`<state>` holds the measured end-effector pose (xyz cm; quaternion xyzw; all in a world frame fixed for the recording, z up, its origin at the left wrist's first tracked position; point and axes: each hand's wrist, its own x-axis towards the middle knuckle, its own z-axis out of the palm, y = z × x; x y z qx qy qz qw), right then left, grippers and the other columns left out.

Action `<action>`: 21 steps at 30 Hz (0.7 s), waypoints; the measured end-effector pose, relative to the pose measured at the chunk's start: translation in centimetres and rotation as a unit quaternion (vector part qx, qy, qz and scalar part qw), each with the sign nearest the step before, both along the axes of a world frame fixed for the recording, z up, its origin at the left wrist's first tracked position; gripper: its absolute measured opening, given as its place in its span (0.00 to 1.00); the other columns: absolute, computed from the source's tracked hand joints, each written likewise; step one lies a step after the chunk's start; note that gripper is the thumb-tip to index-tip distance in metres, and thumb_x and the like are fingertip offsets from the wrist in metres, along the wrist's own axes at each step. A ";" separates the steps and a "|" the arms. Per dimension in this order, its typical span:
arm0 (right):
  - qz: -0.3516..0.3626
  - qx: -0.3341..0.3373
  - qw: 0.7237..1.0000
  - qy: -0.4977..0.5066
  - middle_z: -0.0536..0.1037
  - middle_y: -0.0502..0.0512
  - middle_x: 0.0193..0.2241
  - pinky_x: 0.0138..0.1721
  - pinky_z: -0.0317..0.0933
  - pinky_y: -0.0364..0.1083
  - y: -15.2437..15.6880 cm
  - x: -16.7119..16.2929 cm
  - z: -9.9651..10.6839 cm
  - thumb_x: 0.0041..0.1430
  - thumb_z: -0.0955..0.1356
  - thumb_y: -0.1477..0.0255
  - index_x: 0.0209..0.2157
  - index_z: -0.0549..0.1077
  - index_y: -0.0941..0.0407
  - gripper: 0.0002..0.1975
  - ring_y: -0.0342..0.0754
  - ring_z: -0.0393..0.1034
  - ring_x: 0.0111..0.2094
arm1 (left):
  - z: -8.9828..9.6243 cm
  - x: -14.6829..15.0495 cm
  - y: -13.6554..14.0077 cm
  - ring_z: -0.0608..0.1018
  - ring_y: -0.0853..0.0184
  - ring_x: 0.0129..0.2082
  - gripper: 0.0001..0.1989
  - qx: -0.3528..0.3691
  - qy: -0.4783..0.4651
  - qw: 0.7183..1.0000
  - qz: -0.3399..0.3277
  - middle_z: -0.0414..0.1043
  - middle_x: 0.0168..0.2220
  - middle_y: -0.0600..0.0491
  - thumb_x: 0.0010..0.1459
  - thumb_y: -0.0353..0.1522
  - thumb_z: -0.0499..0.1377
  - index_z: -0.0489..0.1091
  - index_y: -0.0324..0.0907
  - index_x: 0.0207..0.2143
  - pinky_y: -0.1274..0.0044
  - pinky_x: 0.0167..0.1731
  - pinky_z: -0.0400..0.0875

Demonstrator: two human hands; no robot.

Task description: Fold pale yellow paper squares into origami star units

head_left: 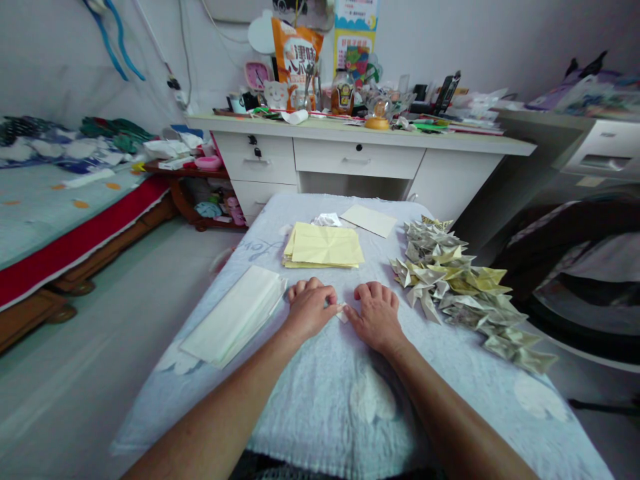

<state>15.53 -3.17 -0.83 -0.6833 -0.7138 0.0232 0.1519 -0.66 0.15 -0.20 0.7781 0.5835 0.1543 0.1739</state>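
Note:
Between my hands is a small piece of folded white paper (342, 316), mostly covered by my fingers. My left hand (311, 308) pinches its left side, thumb and index finger meeting on it. From the other side, my right hand (379, 317) presses the paper with its thumb, the other fingers curled on the cloth. Beyond them lies a stack of creased yellow paper (327, 245). A pile of long white paper sheets (235, 317) rests beside my left forearm. To the right stand several pointed folded paper pieces (463, 287), grouped in rows.
A light blue patterned cloth (320, 400) covers the table. At its far end are a pale card (369, 221) and a crumpled white paper (327, 219). Behind stands a cluttered white desk (357, 155). A bed (65, 220) is on the left, a washing machine (590, 220) on the right.

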 end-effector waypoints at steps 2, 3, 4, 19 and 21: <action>0.003 0.000 1.000 0.003 0.67 0.57 0.42 0.45 0.50 0.54 0.0 0.0 0.0 0.57 0.66 0.58 0.41 0.67 0.52 0.15 0.56 0.58 0.43 | 0.1 -0.1 0.1 0.65 0.59 0.42 0.09 -0.011 -0.001 1.000 -0.007 0.68 0.39 0.54 0.50 0.43 0.61 0.73 0.50 0.30 0.67 0.42 0.52; 0.006 -0.001 1.000 0.005 0.67 0.57 0.42 0.45 0.50 0.54 0.0 0.0 0.0 0.57 0.66 0.58 0.41 0.67 0.52 0.15 0.56 0.58 0.43 | 0.2 -0.1 0.1 0.65 0.59 0.42 0.08 -0.016 -0.003 1.000 -0.011 0.68 0.39 0.54 0.50 0.43 0.61 0.73 0.50 0.30 0.67 0.42 0.52; 0.008 -0.002 1.000 0.007 0.67 0.57 0.42 0.45 0.50 0.54 0.0 0.1 0.0 0.57 0.66 0.59 0.42 0.67 0.52 0.14 0.56 0.58 0.43 | 0.2 -0.2 0.2 0.65 0.59 0.42 0.07 -0.020 -0.006 1.000 -0.013 0.68 0.39 0.54 0.50 0.42 0.61 0.73 0.50 0.30 0.67 0.42 0.52; 0.088 0.013 0.995 0.037 0.67 0.58 0.43 0.47 0.51 0.54 -0.5 0.7 -0.1 0.58 0.66 0.65 0.38 0.68 0.55 0.09 0.55 0.57 0.45 | -0.2 -0.7 0.1 0.66 0.60 0.44 0.07 0.008 -0.027 0.998 -0.052 0.69 0.40 0.55 0.51 0.38 0.60 0.72 0.50 0.34 0.67 0.44 0.54; 0.106 0.013 0.993 0.052 0.66 0.58 0.43 0.48 0.52 0.54 -0.6 0.8 0.0 0.58 0.66 0.65 0.37 0.68 0.55 0.08 0.55 0.57 0.45 | -0.3 -0.8 0.2 0.66 0.60 0.45 0.11 0.024 -0.045 0.996 -0.071 0.70 0.42 0.55 0.52 0.37 0.60 0.71 0.50 0.39 0.67 0.46 0.55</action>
